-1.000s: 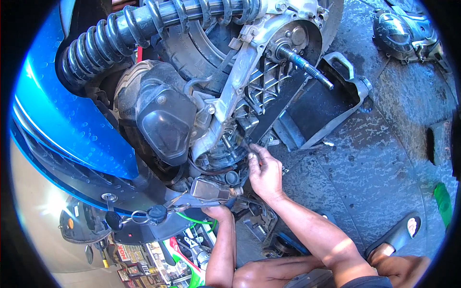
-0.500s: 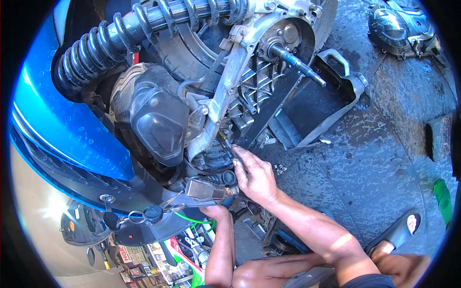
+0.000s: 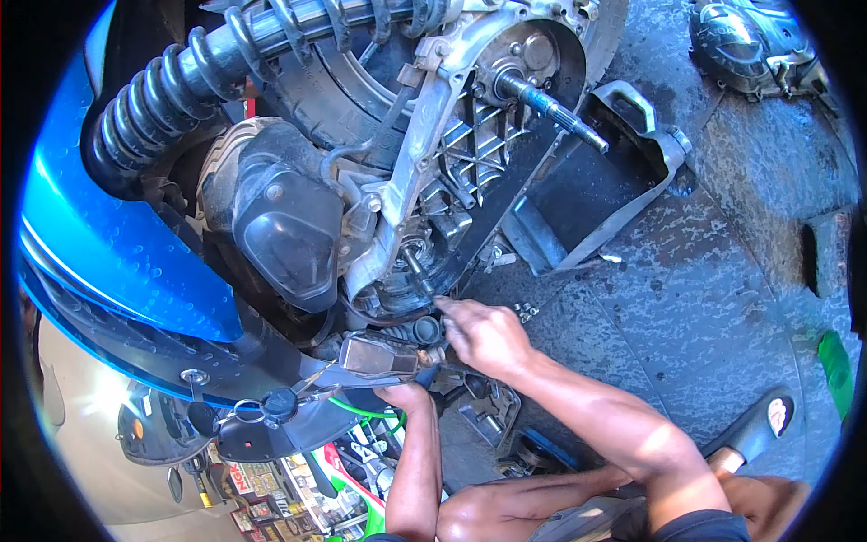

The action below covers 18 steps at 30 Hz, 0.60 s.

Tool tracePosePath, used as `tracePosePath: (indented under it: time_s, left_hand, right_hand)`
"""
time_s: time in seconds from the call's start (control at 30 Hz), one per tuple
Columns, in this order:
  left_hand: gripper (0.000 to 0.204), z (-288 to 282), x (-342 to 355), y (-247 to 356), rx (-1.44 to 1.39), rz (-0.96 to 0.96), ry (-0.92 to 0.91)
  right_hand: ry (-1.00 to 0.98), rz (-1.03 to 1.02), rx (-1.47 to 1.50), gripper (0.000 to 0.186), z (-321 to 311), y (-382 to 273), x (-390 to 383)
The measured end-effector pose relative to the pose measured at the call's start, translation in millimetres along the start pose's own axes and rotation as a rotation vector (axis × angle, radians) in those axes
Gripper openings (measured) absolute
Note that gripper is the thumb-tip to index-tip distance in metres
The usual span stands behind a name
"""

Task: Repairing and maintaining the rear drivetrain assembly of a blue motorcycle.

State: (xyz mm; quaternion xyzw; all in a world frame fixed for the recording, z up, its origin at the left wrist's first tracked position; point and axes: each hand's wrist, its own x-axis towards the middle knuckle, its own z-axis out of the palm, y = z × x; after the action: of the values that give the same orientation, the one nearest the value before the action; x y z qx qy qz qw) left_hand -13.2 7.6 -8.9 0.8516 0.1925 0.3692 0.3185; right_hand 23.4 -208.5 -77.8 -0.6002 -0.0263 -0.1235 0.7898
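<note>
My right hand is at the lower part of an opened scooter engine casing, index fingertip beside a short metal shaft; its fingers are curled, and what they hold, if anything, I cannot make out. My left hand is low under a rectangular metal-and-dark part, its fingers hidden. A longer splined shaft sticks out higher on the casing. A black engine cover sits left of the short shaft.
Blue bodywork, a coil spring and a tire surround the engine. A metal tray stands right, a removed casing lies upper right. Keys hang low left; boxes sit below. My sandal is lower right.
My right hand moved down and left from beside the casing, then slightly back right. The slim dark item seen in its fingers earlier is no longer discernible. The view shifted slightly.
</note>
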Motion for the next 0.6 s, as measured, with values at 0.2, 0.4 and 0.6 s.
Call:
tracePosePath:
  time_s: [0.2,0.4,0.6]
  left_hand:
    - [0.03,6,7,-11,-0.125,-0.011,0.032]
    - [0.029,7,5,-12,-0.102,-0.009,0.119]
    - [0.03,-5,13,-24,-0.063,0.026,0.043]
  right_hand:
    - [-0.156,0.81,1.168,0.031,-12,-8,15]
    - [-0.052,0.597,0.334,0.029,-25,-7,27]
    - [0.068,0.462,0.285,0.027,5,-18,11]
